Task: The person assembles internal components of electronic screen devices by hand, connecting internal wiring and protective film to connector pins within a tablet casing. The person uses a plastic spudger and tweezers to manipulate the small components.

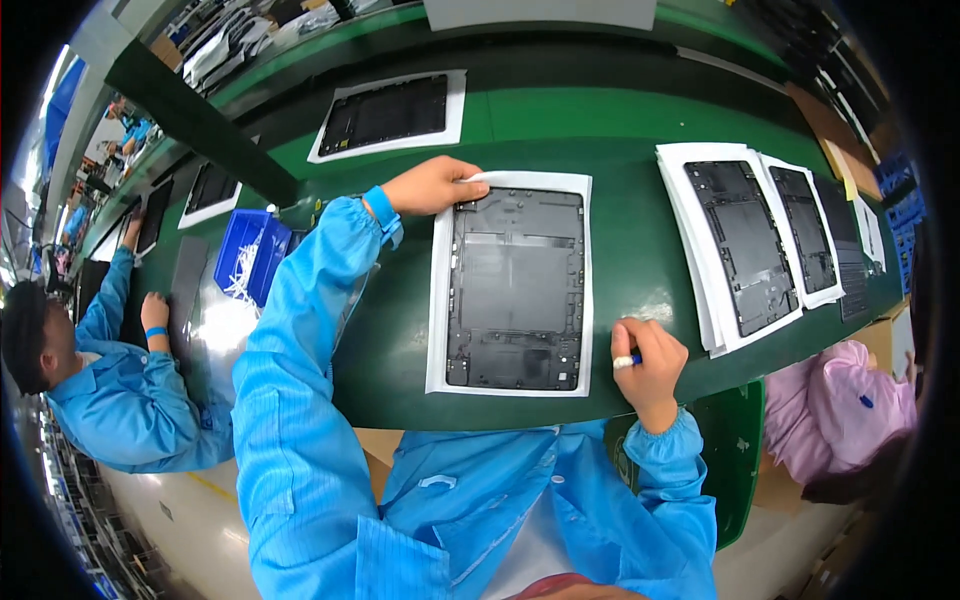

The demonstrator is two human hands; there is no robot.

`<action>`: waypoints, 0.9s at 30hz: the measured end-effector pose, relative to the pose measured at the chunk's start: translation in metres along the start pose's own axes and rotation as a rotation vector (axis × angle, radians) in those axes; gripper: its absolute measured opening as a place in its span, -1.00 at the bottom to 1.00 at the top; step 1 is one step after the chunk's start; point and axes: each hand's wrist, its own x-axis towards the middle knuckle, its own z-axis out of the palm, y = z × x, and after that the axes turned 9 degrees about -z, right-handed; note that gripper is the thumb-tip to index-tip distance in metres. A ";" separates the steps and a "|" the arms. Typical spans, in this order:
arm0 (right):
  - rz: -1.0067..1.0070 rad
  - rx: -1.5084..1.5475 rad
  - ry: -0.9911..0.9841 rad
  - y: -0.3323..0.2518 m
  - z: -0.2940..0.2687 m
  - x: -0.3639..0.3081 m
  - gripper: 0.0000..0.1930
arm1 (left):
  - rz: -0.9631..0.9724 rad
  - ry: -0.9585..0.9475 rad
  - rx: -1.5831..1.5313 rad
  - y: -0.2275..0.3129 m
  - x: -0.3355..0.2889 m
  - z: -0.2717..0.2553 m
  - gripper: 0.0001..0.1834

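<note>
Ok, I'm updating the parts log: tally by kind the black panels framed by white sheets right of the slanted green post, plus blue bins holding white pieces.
Black panels: 4
Blue bin: 1
Total: 5

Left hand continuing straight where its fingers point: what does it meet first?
Probably the top edge of the black panel, whose corner the left hand seems to touch; depth is unclear.

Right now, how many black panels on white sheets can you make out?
5 panels: one in front, left hand at its corner; one beyond; two to the right; one leftward, partly behind the green post. Others may be hidden or unclear at the edges.
</note>
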 end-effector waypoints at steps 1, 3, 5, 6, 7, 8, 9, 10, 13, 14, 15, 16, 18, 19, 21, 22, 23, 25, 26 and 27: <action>0.042 0.011 -0.003 0.000 0.001 0.000 -0.95 | -0.030 0.038 -0.035 -0.004 -0.003 -0.002 -0.64; 0.066 0.018 0.027 -0.002 0.001 0.000 -0.96 | 0.009 0.242 -0.110 -0.016 -0.016 -0.006 -0.63; 0.068 0.004 0.033 0.000 -0.002 -0.002 -0.96 | -0.119 0.370 -0.427 -0.016 -0.034 -0.014 -0.69; 0.058 -0.002 0.054 0.001 -0.003 -0.003 -0.96 | -0.173 0.409 -0.649 -0.008 -0.053 -0.015 -0.70; 0.062 0.008 0.043 0.002 -0.003 -0.005 -0.96 | -0.180 0.409 -0.648 -0.006 -0.068 -0.012 -0.70; 0.071 0.009 0.041 0.003 -0.002 -0.005 -0.96 | -0.130 0.435 -0.638 -0.005 -0.081 -0.005 -0.69; 0.067 0.008 0.033 0.002 -0.003 -0.004 -0.95 | -0.085 0.473 -0.623 -0.003 -0.099 0.004 -0.65; 0.062 0.004 0.020 0.001 -0.002 -0.004 -0.93 | -0.135 0.481 -0.681 -0.002 -0.113 0.021 -0.59; 0.068 -0.009 -0.011 -0.001 -0.003 -0.003 -0.89 | -0.268 0.395 -0.915 0.012 -0.155 0.086 -0.58; 0.073 -0.024 -0.021 -0.003 -0.002 -0.002 -0.88 | -0.261 0.350 -1.054 0.018 -0.164 0.109 -0.57; 0.066 -0.028 -0.028 -0.003 -0.002 -0.002 -0.87 | -0.301 0.307 -1.142 0.021 -0.171 0.131 -0.55; 0.059 -0.008 -0.029 -0.004 -0.002 -0.004 -0.87 | -0.281 0.292 -1.235 0.027 -0.175 0.154 -0.56; 0.095 -0.001 -0.074 -0.004 -0.001 -0.004 -0.87 | -0.270 0.271 -1.398 0.043 -0.180 0.193 -0.60; 0.126 0.011 -0.091 -0.005 0.001 -0.004 -0.90 | -0.301 0.209 -1.505 0.049 -0.184 0.212 -0.61; 0.144 0.010 -0.096 -0.007 -0.001 -0.004 -0.92 | -0.287 -0.111 -1.447 0.059 -0.194 0.230 -0.53; 0.166 0.003 -0.098 -0.007 -0.001 -0.005 -0.93 | -0.368 -0.286 -1.522 0.061 -0.205 0.228 -0.49; 0.171 -0.014 -0.104 -0.005 -0.002 -0.006 -0.95 | -0.386 -0.522 -1.438 0.054 -0.212 0.225 -0.51; 0.152 0.011 -0.081 -0.004 -0.002 -0.008 -0.95 | -0.398 -0.743 -1.345 0.042 -0.219 0.204 -0.54; 0.146 0.023 -0.056 -0.003 -0.001 -0.009 -0.95 | -0.220 -0.728 -0.915 0.038 -0.215 0.180 -0.60; 0.211 0.002 -0.083 -0.005 -0.003 -0.008 -0.96 | -0.049 -0.694 -0.484 0.031 -0.211 0.158 -0.67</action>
